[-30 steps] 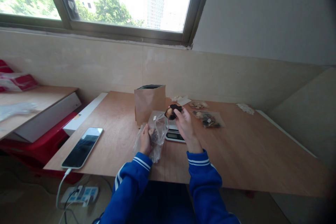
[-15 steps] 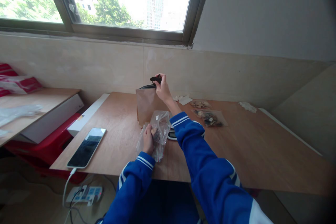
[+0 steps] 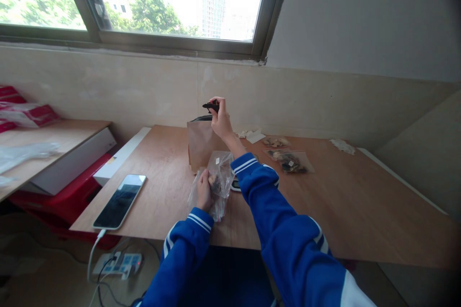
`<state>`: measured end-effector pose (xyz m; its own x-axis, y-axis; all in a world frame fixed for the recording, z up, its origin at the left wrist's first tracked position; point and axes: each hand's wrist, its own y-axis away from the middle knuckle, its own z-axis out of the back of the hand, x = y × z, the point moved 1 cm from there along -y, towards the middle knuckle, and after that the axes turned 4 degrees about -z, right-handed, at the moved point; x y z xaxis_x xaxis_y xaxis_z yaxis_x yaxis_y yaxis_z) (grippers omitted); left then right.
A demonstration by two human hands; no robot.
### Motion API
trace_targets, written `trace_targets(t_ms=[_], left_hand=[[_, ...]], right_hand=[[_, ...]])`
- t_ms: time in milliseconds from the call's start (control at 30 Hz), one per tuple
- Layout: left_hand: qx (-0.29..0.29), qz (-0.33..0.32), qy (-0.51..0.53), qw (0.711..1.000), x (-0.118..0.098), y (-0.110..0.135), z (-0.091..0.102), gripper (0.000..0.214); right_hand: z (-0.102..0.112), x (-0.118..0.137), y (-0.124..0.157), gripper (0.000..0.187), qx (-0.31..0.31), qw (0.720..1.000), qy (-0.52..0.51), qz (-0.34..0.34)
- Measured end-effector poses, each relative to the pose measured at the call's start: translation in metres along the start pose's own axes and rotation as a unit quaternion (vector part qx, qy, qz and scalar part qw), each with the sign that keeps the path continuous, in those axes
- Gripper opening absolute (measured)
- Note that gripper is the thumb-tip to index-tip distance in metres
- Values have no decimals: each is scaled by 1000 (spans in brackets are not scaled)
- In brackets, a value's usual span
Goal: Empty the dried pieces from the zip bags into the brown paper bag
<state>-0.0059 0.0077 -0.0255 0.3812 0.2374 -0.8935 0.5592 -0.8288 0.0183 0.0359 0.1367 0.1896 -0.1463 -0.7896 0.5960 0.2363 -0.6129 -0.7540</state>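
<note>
My right hand (image 3: 220, 120) is stretched out over the open top of an upright brown paper bag (image 3: 200, 146) and pinches a dark, dried piece (image 3: 211, 105) just above the bag's mouth. My left hand (image 3: 203, 191) grips a clear plastic bag (image 3: 219, 177) with some dark pieces in it, held on the wooden table (image 3: 324, 211) in front of the paper bag. A small white scale (image 3: 236, 184) lies behind the plastic bag, mostly hidden by my right sleeve.
A phone (image 3: 120, 201) on a cable lies at the table's left front. Two small clear packets (image 3: 290, 160) and paper scraps (image 3: 254, 135) lie at the back. A power strip (image 3: 118, 265) is on the floor. A second table with a white box (image 3: 68, 163) stands left.
My right hand carried the dark piece from near the scale up to the top of the paper bag, and has lifted slightly since. My left hand has kept still on the plastic bag.
</note>
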Motion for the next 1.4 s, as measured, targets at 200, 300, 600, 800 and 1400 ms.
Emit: trace_targets(t_ms=[200, 300, 600, 800, 1400], left_hand=[[19, 30, 22, 999, -2, 2, -1, 32], [14, 22, 19, 999, -5, 3, -2, 30], [18, 22, 25, 999, -1, 1, 0, 29], [10, 20, 15, 1000, -5, 3, -2, 27], [24, 17, 17, 999, -8, 5, -2, 26]], right_hand=[[-2, -7, 2, 24, 3, 999, -9, -43], [1, -3, 1, 25, 14, 997, -23, -74], [4, 3, -2, 22, 57, 993, -49, -92], [6, 6, -3, 20, 189, 979, 56, -57], [11, -5, -4, 27, 121, 982, 104, -97]])
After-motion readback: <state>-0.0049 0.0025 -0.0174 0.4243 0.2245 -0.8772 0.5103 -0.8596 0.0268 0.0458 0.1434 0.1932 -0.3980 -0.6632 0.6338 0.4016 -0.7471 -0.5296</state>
